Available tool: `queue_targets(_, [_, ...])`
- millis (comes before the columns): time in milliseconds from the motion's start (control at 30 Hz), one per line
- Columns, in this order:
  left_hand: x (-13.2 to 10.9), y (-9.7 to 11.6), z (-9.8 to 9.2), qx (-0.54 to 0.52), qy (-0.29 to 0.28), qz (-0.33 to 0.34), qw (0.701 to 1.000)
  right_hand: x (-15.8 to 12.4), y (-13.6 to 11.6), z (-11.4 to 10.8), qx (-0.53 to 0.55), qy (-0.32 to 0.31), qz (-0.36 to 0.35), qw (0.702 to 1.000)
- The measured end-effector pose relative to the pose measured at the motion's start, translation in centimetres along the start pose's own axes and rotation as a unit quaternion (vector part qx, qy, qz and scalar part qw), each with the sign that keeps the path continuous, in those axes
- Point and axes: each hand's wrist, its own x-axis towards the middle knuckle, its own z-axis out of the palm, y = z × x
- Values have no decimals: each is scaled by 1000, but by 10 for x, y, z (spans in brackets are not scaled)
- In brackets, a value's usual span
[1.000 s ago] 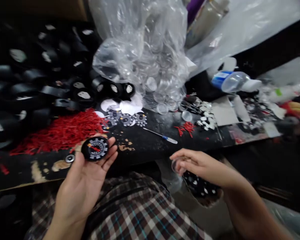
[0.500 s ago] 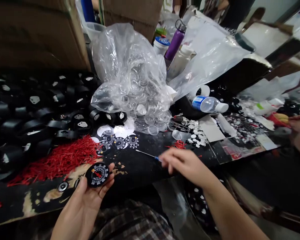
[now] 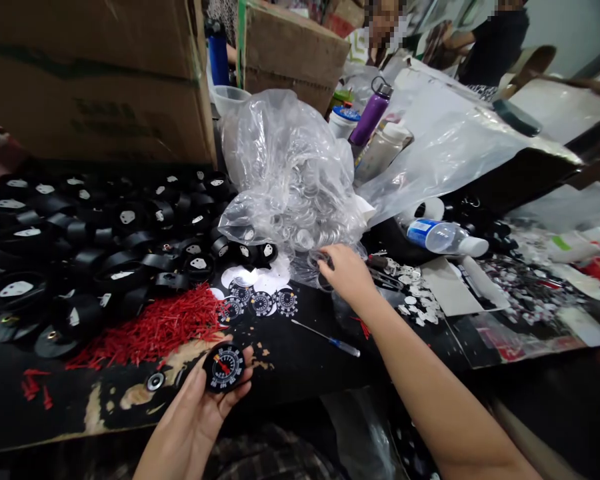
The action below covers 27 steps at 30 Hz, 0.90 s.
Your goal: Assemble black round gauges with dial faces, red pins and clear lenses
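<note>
My left hand (image 3: 207,393) is closed around a small round black gauge (image 3: 225,367), whose white-marked dial and red needle face up. Its fingers support the gauge from beneath, with the thumb along the near side. My right hand (image 3: 344,270) is at the front of a heap of clear round plastic covers (image 3: 305,237), fingertips pinched at the edge of one cover. A screwdriver (image 3: 330,338) with a clear blue handle lies on the black table below that hand. Printed dial faces (image 3: 263,303) lie between the hands, beside a pile of red needles (image 3: 155,323).
Black gauge housings (image 3: 125,220) crowd the left side before a cardboard box (image 3: 95,87). A plastic bag (image 3: 265,133) spreads behind the covers. A water bottle (image 3: 443,238), white metal pieces (image 3: 417,300) and an open small box (image 3: 460,283) lie right. People are at the back.
My right hand has left the screwdriver on the table and moved up and away to the clear covers. My left hand still holds the gauge. The whole view has shifted.
</note>
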Motion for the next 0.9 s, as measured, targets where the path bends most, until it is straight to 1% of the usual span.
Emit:
queue_targets(100, [-2, 2, -1, 4, -5, -10, 1000, 3, 2, 0, -2, 5, -19, 1000])
queue_targets(167, [-4, 3, -1, -1, -13, -13, 1000, 2, -2, -4, 9, 17, -33, 999])
queue_targets(233, [-5, 2, -1, -9, -22, -16, 1000, -8, -13, -11, 26, 37, -48, 998])
queue_targets(333, [-5, 3, 4, -36, -31, -17, 999, -40, -43, -17, 86, 60, -93, 990])
queue_targets(400, [-5, 8, 11, -77, -40, -6, 996, -65, -66, -16, 156, 46, -155, 974])
queue_targets(467, [-4, 14, 17, -118, -49, 12, 992, -86, -86, -13, 223, 11, -211, 951])
queue_targets(533, [-4, 20, 21, -138, -54, 27, 989, -98, -99, -10, 291, -28, -228, 929])
queue_targets(600, [-6, 22, 20, -142, -56, 40, 987, -102, -107, -8, 366, -72, -190, 908])
queue_targets(700, [-10, 18, 15, -144, -56, 53, 987, -102, -114, -7, 471, -126, -62, 871])
queue_targets(733, [-12, 16, 14, -145, -58, 56, 986, -102, -116, -6, 506, -136, -18, 851])
queue_targets(800, [-14, 14, 12, -146, -64, 59, 985, -102, -120, -5, 578, -147, 56, 801])
queue_targets(867, [-15, 15, 11, -146, -68, 59, 985, -101, -123, -2, 636, -163, 101, 747])
queue_targets(900, [-16, 16, 11, -147, -69, 57, 985, -101, -124, -1, 656, -171, 116, 726])
